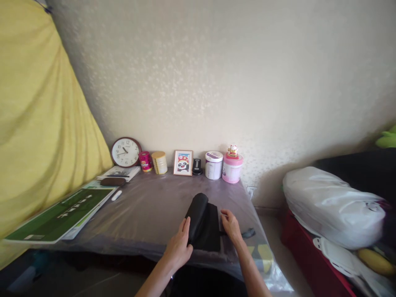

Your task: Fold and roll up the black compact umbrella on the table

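A black roll-up case [198,218] of soft material lies near the front edge of the table, its left part rolled into a thick tube and its right part flat. My left hand [179,244] grips the near left side of the roll, fingers along its side and thumb at its near end. Just right of the flat part, my right hand [230,225] is open with loosely bent fingers, close to the case's edge. A dark strap [248,233] runs from the case's right side under my right wrist, its end lying on the table.
A plastic-covered table [148,206] holds a green board [68,212], a white marker-like object [116,195] and a brown case [113,181]. Along the wall stand a clock [126,152], tins, a framed panda picture [183,163] and tubs. At right, a white bag [334,206] sits on red furniture.
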Motion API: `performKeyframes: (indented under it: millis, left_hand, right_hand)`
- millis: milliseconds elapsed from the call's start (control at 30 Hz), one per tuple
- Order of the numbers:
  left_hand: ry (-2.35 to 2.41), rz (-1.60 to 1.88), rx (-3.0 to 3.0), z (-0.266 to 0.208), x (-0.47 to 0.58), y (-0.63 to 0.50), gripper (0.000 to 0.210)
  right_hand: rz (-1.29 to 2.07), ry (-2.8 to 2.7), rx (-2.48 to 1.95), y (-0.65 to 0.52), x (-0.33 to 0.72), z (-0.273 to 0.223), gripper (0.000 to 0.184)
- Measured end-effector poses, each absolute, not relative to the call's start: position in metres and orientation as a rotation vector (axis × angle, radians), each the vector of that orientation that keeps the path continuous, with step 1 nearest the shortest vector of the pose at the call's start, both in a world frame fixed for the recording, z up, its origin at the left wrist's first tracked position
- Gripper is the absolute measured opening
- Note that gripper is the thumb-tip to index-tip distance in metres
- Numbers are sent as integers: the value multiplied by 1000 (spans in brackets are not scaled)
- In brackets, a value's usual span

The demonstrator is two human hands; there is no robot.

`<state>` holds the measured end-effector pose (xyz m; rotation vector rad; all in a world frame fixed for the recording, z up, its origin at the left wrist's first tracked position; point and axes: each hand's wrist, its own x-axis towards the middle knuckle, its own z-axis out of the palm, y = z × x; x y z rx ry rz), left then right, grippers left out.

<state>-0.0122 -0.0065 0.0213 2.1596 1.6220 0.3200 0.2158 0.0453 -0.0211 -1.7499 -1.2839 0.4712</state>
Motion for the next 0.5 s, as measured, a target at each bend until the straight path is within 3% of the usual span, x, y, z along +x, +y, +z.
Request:
performKeyframes:
  millis: [233, 500]
  left_hand:
    - [1666, 259, 2195, 15, -10, -12, 82]
    - [1652, 278, 2188, 14, -10, -11, 81]
  right_hand:
    - [710, -1205, -1763, 44, 206, -17, 27]
    - [811, -1232, -1775, 41, 185, 1, 42]
